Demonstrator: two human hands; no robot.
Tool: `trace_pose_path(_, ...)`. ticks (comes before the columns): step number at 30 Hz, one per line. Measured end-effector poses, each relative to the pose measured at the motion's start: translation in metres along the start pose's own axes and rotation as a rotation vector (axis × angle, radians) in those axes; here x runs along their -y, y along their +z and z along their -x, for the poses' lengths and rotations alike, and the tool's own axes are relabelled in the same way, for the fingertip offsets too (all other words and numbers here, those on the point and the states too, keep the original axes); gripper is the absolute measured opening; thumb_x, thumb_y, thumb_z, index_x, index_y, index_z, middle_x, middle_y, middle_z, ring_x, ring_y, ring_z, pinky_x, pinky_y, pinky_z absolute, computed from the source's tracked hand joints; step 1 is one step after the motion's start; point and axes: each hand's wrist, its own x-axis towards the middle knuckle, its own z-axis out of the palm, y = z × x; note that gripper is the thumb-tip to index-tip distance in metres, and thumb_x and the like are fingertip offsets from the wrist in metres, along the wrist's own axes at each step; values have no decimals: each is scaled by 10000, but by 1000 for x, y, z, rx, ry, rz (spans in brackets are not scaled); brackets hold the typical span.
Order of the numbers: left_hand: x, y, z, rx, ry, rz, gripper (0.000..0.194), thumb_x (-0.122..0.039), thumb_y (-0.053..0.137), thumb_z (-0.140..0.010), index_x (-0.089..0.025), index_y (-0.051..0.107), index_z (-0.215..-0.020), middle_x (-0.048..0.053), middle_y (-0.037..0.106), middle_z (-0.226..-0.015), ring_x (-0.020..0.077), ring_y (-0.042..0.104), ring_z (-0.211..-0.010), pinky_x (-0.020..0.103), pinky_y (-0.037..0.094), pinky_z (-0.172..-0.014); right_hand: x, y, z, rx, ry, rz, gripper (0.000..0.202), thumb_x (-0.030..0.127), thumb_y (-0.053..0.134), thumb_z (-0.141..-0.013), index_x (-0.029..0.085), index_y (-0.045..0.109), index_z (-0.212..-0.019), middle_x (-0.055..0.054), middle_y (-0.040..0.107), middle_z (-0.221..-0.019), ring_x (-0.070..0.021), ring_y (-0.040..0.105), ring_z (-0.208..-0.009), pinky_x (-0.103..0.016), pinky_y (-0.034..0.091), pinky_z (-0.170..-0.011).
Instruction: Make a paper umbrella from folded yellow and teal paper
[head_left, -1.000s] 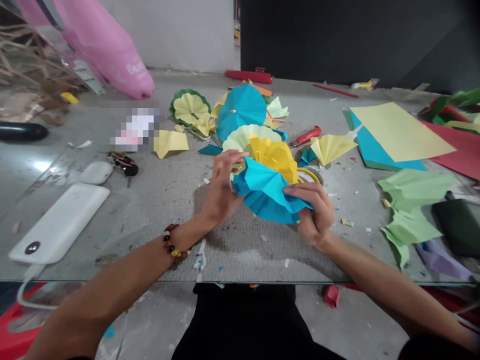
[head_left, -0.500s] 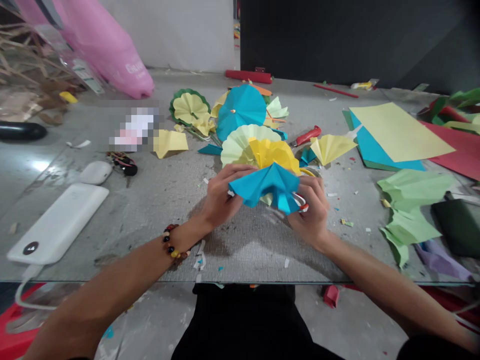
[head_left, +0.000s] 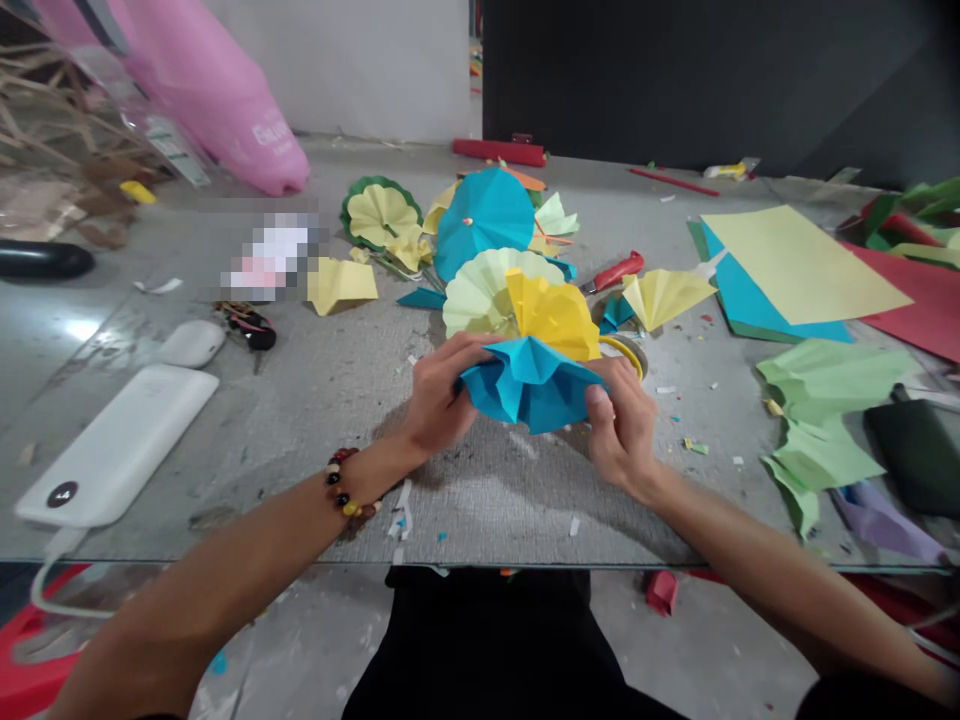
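A pleated piece of blue paper [head_left: 529, 385] is stretched between my two hands above the table's front half. My left hand [head_left: 444, 395] is closed on its left edge. At its right edge, my right hand [head_left: 624, 415] pinches it with the thumb on the near side. Just beyond lie a yellow pleated paper [head_left: 566, 315] and a pale green pleated disc [head_left: 480, 285]. Farther back rests a round blue folded paper [head_left: 487, 220] with a small tip at its centre. A roll of yellow-edged tape [head_left: 628, 350] shows partly behind my right hand.
A red-handled cutter [head_left: 615, 272] lies near a pale yellow paper fan [head_left: 664, 297]. Coloured sheets [head_left: 806, 265] and crumpled green paper [head_left: 829, 420] are on the right. On the left are a white power bank [head_left: 120, 445] and a pink bottle [head_left: 217, 100].
The blue paper has spread from an arched shape into a rounder, open one. My right hand has shifted its grip, and the red-and-white scissor-like handle seen in it earlier no longer shows.
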Motion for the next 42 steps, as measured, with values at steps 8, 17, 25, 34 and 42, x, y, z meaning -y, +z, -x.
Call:
trace_pose_path(8, -10, -1, -4, 43, 1, 69, 175, -250, 564, -1026, -246, 729, -1083, 63, 777, -1134, 177, 746, -1061, 346, 621, -946, 0, 1, 0, -72, 27, -4, 502, 160, 518, -960, 302, 506, -1441, -83, 679, -1204, -262, 652, -1101, -493, 558, -923)
trace_pose_path(17, -3, 3, -3, 203, 174, 1, 150, -152, 578, -993, -221, 708, -1022, 98, 736, -1175, 184, 715, -1139, 358, 618, -957, -2, -1, -4, -104, -118, 83, 387, 109, 714, -812, 363, 735, -1103, -16, 682, -1078, -227, 669, -970, -443, 566, -833)
trace_pose_path(25, -1, 4, -2, 213, 272, -74, 99, -303, 671, -966, -209, 659, -936, 99, 750, -1072, 229, 705, -1079, 396, 575, -893, 0, 2, -4, -102, -48, -14, 214, 124, 643, -800, 256, 640, -968, -12, 704, -905, -213, 673, -849, -408, 534, -761)
trace_pose_path(34, -12, 1, -3, 99, 157, -87, 101, -271, 653, -982, -214, 628, -1061, 60, 753, -1015, 167, 723, -972, 314, 582, -872, 0, 7, 1, -209, 31, 1, 200, 130, 647, -868, 256, 546, -986, 9, 649, -866, -166, 650, -772, -340, 522, -683)
trace_pose_path(42, -13, 3, -4, -30, 109, -166, 235, -164, 579, -1007, -226, 621, -1230, 45, 739, -1073, 153, 712, -1000, 281, 586, -895, -3, 4, 3, -156, -1, 64, 177, 124, 595, -905, 260, 598, -1017, -7, 666, -871, -184, 622, -754, -361, 489, -680)
